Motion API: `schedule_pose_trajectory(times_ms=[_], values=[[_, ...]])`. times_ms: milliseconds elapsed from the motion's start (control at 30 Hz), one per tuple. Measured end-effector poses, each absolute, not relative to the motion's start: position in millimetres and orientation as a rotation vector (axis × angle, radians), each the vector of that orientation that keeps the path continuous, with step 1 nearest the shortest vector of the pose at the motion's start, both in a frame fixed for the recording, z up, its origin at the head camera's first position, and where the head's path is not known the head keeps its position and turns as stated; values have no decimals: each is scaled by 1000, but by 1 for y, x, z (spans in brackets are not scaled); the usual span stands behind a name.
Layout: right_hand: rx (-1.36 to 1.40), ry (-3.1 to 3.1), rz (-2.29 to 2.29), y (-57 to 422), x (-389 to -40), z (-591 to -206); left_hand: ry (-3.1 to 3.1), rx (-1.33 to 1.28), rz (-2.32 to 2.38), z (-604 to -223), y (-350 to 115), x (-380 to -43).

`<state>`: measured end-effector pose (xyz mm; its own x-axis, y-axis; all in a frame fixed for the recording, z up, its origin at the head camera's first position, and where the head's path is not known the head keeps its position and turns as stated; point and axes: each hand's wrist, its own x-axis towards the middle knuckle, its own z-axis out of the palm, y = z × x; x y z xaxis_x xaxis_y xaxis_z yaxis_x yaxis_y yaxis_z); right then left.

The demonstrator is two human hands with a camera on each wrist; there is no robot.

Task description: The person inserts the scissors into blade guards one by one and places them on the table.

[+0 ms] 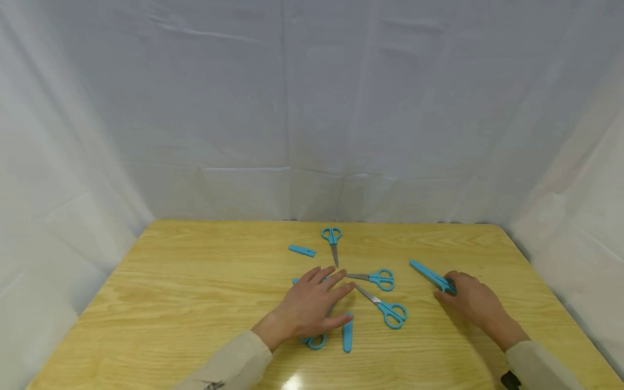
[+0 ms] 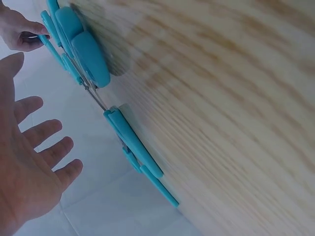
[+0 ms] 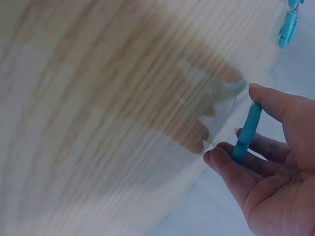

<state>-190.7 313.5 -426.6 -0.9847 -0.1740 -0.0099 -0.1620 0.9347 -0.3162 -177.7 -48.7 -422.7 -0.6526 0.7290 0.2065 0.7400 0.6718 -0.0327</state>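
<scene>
My right hand (image 1: pixel 475 303) grips the handles of a pair of blue scissors (image 1: pixel 429 273) at the right, with a blue cover over the blades pointing up and left. In the right wrist view thumb and fingers pinch the blue handle (image 3: pixel 247 132). My left hand (image 1: pixel 317 306) is held over the middle group, fingers spread and straight, holding nothing. Scissors partly hidden under it show a blue handle loop (image 1: pixel 317 342). By its thumb lies a loose blue blade cover (image 1: pixel 348 337). Bare-bladed scissors (image 1: pixel 392 314) and another pair (image 1: pixel 382 279) lie just right of its fingertips.
Farther back, another pair of scissors (image 1: pixel 332 236) points its blades toward me, with a second blue cover (image 1: pixel 302 250) to its left. A blue end (image 1: pixel 295 280) shows beside the left hand. The wooden table (image 1: pixel 195 271) meets white cloth walls (image 1: pixel 312 135) on three sides.
</scene>
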Motion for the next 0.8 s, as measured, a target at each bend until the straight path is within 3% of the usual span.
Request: schedule_pose_trajectory(times_ms=[800], values=[[-345,3129,-503,310,-183,-434,-2683,-1232,-74,-421,-44,-177]])
